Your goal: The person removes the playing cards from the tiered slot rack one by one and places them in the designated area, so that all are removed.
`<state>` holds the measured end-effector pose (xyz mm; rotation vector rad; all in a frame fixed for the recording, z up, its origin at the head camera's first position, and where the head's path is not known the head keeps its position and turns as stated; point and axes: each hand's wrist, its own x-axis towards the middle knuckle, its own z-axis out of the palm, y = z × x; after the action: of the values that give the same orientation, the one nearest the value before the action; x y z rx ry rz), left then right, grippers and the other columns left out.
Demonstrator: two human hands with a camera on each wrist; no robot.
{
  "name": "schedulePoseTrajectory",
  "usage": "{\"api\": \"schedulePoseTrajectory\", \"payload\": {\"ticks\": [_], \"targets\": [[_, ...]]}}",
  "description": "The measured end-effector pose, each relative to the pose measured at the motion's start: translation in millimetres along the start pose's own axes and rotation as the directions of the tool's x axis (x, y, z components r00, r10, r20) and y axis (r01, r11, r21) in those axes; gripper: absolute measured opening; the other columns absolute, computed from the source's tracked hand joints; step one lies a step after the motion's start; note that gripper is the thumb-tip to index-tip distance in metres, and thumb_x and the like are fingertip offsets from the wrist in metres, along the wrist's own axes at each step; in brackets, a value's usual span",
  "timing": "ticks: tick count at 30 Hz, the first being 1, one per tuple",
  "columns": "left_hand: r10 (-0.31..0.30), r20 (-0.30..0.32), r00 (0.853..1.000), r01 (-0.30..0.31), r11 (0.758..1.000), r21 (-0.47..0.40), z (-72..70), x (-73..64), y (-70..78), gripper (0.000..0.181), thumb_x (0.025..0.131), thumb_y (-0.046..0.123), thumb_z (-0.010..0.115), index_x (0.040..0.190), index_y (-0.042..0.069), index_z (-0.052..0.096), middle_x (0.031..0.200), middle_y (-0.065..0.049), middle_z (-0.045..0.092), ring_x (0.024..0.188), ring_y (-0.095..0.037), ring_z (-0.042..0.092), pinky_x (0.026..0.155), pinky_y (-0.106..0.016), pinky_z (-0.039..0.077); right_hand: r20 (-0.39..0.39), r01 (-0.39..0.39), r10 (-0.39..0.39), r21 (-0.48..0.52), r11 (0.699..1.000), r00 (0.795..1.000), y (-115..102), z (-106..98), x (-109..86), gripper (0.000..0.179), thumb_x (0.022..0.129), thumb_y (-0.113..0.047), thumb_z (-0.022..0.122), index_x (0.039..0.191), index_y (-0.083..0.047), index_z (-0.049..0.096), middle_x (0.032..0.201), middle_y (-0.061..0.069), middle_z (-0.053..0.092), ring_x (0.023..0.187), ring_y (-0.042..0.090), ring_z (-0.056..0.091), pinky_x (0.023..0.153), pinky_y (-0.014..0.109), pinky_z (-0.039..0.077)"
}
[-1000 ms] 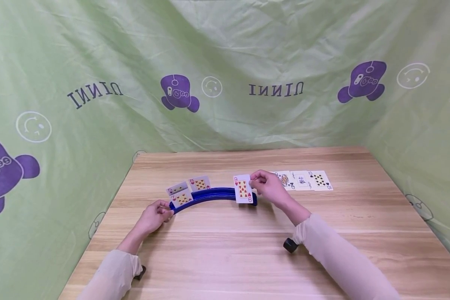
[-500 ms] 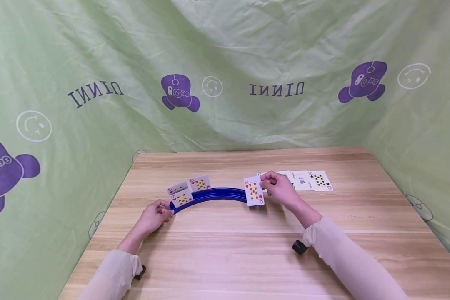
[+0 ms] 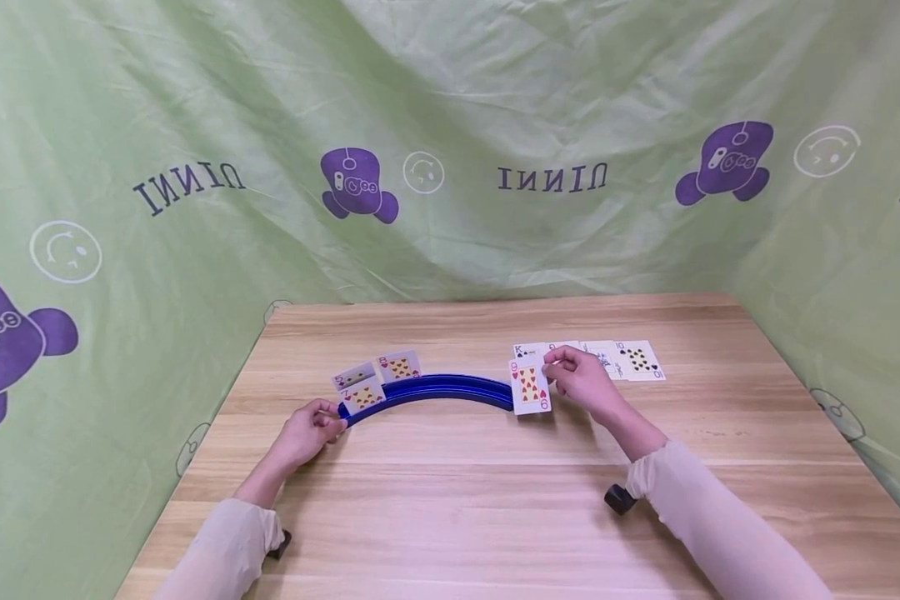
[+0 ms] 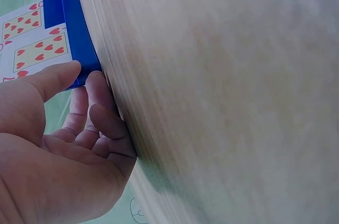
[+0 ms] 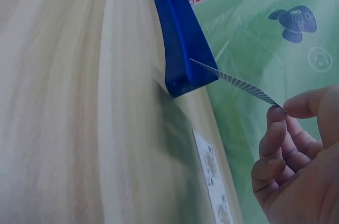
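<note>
A blue curved playing card holder [image 3: 442, 387] stands on the table. My left hand [image 3: 309, 433] pinches its left end, thumb [image 4: 66, 75] on the near side and fingertips at the end. A seven of hearts [image 3: 364, 397] stands in the front slot; a five [image 3: 356, 377] and an eight of hearts [image 3: 400, 367] stand behind it. Between thumb and index finger, my right hand [image 3: 583, 383] pinches a nine of hearts [image 3: 530, 387] by its right edge. That card overlaps the holder's right end. In the right wrist view, its lower edge lies right at the holder's end.
Several face-up cards lie in an overlapping row at the back right, from a king [image 3: 527, 352] to a ten of spades [image 3: 640, 361]. The right hand partly covers that row. A green printed cloth [image 3: 450, 250] hangs round the wooden table [image 3: 450, 500].
My right hand has slid the nine of hearts rightward along the holder to its right end. The king has come into view behind the card. My left hand has stayed put.
</note>
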<state>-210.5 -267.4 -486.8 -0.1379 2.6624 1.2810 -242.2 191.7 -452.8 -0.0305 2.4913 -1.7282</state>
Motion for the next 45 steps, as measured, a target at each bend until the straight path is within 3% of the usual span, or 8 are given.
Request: {"api": "schedulePoseTrajectory", "payload": {"ticks": [11,20,39,45], "targets": [[-0.013,-0.001,1.0,0.013,1.0,0.01,0.0,2.1,-0.3,0.03,0.092,0.009,0.067,0.117,-0.003,0.056,0.09,-0.013,0.069,0.072,-0.014,0.059,0.061,-0.025,0.047,0.02,-0.011,0.013,-0.09,0.996,1.0,13.8,-8.2,1.2,0.024,0.094,-0.014,0.062,0.114,0.0,0.06,0.088,0.008,0.067,0.075,0.021,0.059,0.066,0.031,0.051],[-0.004,0.0,1.0,0.004,1.0,0.006,0.4,3.0,-1.0,0.029,0.091,0.008,0.067,0.117,-0.003,0.056,0.089,-0.012,0.069,0.072,-0.014,0.059,0.061,-0.024,0.047,0.055,-0.058,0.068,-0.164,0.985,0.996,20.9,-9.8,3.3,0.028,0.092,-0.014,0.063,0.116,0.0,0.059,0.072,0.007,0.061,0.063,0.018,0.055,0.054,0.029,0.046],[-0.004,-0.003,1.0,0.004,1.0,-0.004,-0.1,2.5,-4.1,0.03,0.091,0.008,0.067,0.117,-0.003,0.055,0.087,-0.011,0.069,0.07,-0.013,0.058,0.061,-0.025,0.047,0.078,-0.106,0.13,-0.255,0.961,0.988,25.6,-16.0,2.0,0.034,0.094,-0.021,0.063,0.121,-0.002,0.059,0.083,0.01,0.07,0.06,0.016,0.056,0.05,0.027,0.043],[-0.006,-0.006,1.0,0.006,1.0,-0.008,0.8,2.4,-4.0,0.029,0.091,0.007,0.067,0.116,-0.003,0.056,0.087,-0.011,0.069,0.071,-0.014,0.059,0.061,-0.024,0.046,0.099,-0.067,0.093,-0.24,0.968,0.991,18.2,-11.4,0.3,0.033,0.094,-0.018,0.063,0.121,-0.001,0.059,0.081,0.013,0.067,0.06,0.019,0.056,0.05,0.03,0.045]]}}
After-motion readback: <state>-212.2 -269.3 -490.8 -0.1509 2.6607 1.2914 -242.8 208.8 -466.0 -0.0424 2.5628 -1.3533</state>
